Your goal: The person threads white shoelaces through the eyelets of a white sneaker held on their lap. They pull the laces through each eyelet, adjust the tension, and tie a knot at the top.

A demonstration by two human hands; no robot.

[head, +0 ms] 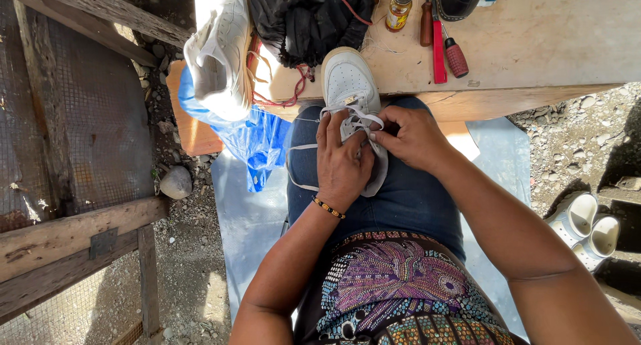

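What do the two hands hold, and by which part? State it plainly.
Both the left hand and right hand grip the white sneaker lying on the lap, at its laced throat, fingers pinching the white laces.

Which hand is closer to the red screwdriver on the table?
The right hand. It sits below the red screwdriver, just left of it, pinching the white shoe's lace. The left hand is farther left and lower, resting on the shoe.
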